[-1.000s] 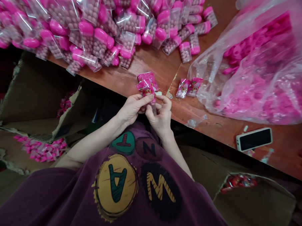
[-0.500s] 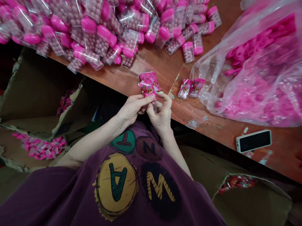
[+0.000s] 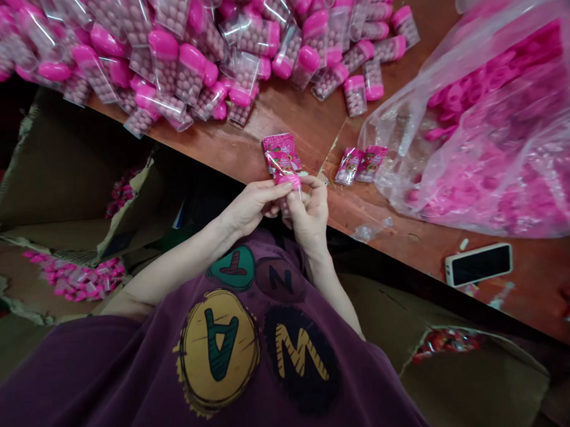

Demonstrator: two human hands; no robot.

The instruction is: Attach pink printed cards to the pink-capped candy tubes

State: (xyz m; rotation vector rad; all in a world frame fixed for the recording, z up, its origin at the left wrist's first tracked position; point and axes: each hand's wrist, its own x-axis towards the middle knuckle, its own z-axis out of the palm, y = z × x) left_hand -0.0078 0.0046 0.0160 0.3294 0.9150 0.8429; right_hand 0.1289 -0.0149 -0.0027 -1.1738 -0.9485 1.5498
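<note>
Just over the table's near edge, my two hands are together on a small clear candy jar with a pink cap. My left hand pinches it at the cap, thumb on top. My right hand has its fingers curled around the clear body, which is mostly covered. Right behind the cap, printed pink labels lie in a small pile, partly hidden by the jar. To the right rest two printed pink sachets, side by side.
Many pink-capped jars of pink balls heap along the table's far side. A clear plastic bag of pink parts stands at right, near a phone. Cardboard boxes with pink and red items sit below the table edge.
The printed pink piece at my left fingertips has shifted back against the pile, and the jar's pink cap now shows. My right hand has turned and moved slightly right.
</note>
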